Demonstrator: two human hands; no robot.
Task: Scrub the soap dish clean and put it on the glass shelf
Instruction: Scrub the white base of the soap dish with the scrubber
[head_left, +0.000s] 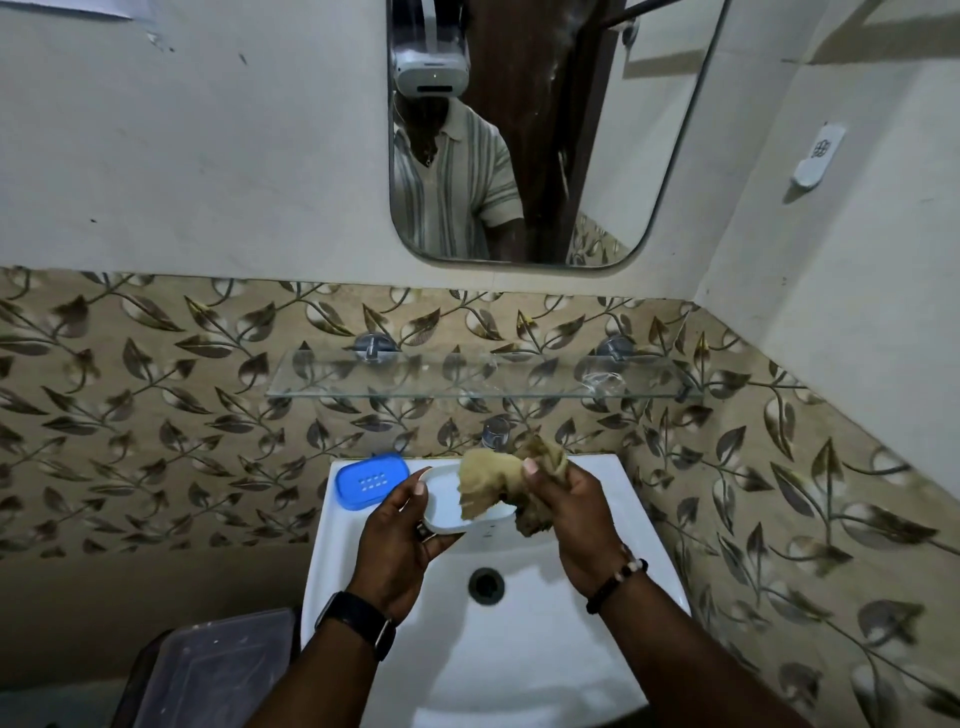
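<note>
My left hand (402, 540) grips a white oval soap dish (447, 501) by its left edge, held above the back of the white sink (519, 649). A crumpled tan scrubbing cloth (498, 488) is bunched in my right hand (576, 519), and one fold of it presses into the dish's hollow. The blue perforated insert tray (370, 484) lies on the sink's back left corner. Above, the glass shelf (483, 376) is fixed to the leaf-patterned tiles.
A chrome tap (496, 432) stands behind the cloth, the drain (486, 583) lies below my hands. A mirror (519, 130) hangs above the shelf. A dark lidded bin (208, 670) sits left of the sink. A small clear object (602, 382) rests on the shelf's right part.
</note>
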